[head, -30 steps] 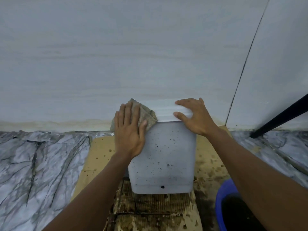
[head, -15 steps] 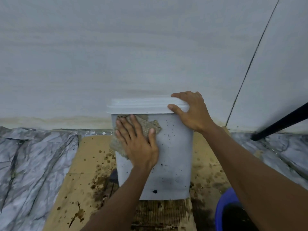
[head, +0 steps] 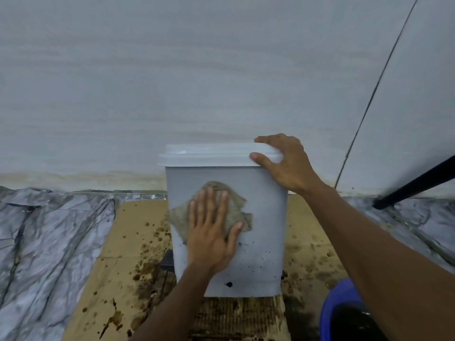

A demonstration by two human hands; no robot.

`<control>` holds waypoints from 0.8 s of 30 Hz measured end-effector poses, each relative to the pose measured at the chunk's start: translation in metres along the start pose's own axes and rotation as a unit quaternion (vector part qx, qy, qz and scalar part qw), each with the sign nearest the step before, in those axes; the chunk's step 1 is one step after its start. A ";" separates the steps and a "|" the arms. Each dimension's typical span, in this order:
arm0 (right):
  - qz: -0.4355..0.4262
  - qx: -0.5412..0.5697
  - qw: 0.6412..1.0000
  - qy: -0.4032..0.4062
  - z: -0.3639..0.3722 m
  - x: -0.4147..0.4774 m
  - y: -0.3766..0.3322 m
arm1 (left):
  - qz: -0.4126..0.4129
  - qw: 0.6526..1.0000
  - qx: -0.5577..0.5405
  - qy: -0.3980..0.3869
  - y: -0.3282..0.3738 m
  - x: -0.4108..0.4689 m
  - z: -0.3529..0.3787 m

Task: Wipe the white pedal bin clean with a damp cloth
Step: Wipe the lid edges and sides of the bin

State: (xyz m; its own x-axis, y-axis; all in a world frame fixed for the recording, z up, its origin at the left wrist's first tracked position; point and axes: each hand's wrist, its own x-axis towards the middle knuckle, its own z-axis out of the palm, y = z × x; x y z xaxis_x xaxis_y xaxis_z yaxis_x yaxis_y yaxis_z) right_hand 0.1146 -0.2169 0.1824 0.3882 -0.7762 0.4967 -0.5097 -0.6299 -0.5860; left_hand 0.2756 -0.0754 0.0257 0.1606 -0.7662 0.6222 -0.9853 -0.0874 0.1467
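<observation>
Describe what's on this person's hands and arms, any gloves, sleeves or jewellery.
Both are bare. The left hand and right hand wear no gloves, and no rings, watch or bracelet show. Both forearms are uncovered as far up as the picture reaches, with no sleeve edge in view. No marks or tattoos are visible on them.

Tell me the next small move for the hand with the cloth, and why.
Probably slide the left hand and its cloth down and to the right across the pedal bin. Dark specks and one larger black spot show on the lower front, below the cloth, while the panel above looks clean. The right hand grips the lid corner, so the bin should hold steady.
</observation>
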 end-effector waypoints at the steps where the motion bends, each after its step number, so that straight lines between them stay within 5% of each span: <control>1: 0.000 0.003 1.000 0.004 0.001 -0.001 -0.002 | -0.042 0.999 0.001 0.012 -0.009 -0.003 -0.002; 5: 0.004 0.012 1.000 0.009 0.002 -0.004 -0.003 | -0.136 0.990 -0.017 0.044 0.010 0.026 -0.006; 9: 0.000 0.015 1.000 0.009 -0.001 -0.005 0.002 | -0.117 0.992 -0.033 0.044 0.059 0.049 0.002; 16: 0.035 0.055 0.998 -0.016 0.000 -0.001 0.007 | 0.046 0.999 -0.007 0.000 0.082 0.048 0.008; 24: 0.059 0.089 0.993 -0.052 -0.006 -0.001 0.008 | 0.242 0.969 0.019 -0.037 0.060 0.048 0.004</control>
State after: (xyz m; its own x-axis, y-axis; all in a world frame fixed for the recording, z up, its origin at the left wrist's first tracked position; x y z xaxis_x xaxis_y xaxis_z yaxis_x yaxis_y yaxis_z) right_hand 0.1057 -0.2210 0.1806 0.4155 -0.8378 0.3542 -0.4163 -0.5214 -0.7449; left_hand 0.2239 -0.1200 0.0615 -0.3238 -0.7666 0.5546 -0.9460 0.2705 -0.1784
